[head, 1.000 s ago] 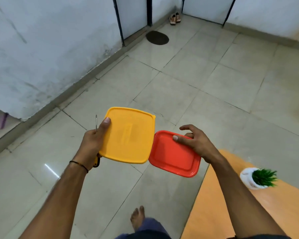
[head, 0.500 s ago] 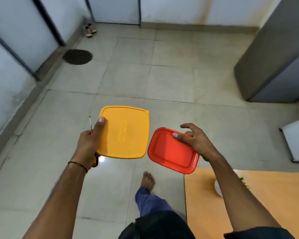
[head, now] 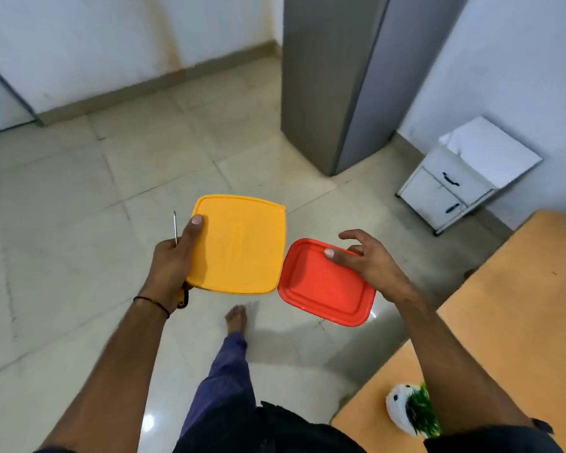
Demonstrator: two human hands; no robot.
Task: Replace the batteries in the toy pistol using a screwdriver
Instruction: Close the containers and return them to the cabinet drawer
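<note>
Progress: approx. nil as far as visible. No toy pistol and no batteries in view; may be inside the boxes, cannot tell. No screw touched, no cover off, so whole job (unscrew, swap cells, re-screw) is left. Judged stage: carrying kit to a work spot. Ref. landmark = orange table. Both boxes are held in the air over the tiled floor, off the table's left edge and not over its top. L: left hand grasps yellow box by its left side, thumb flat on the lid, other fingers underneath and hidden. Same hand also clamps the screwdriver: shaft sticks up past the knuckles, handle end pokes out below the palm. Forearm runs straight fwd, wrist level. R: right hand grips red box, the one nearer the table, thumb on the lid's far edge, index finger lifted and curved clear of it, rest of fingers under. Red box tilts slightly, corner just beside the yellow one; touching or not, cannot tell. Depth of both boxes is hidden, could be lids only. Potted plant sits on the table's near corner, partly behind the R forearm.
</note>
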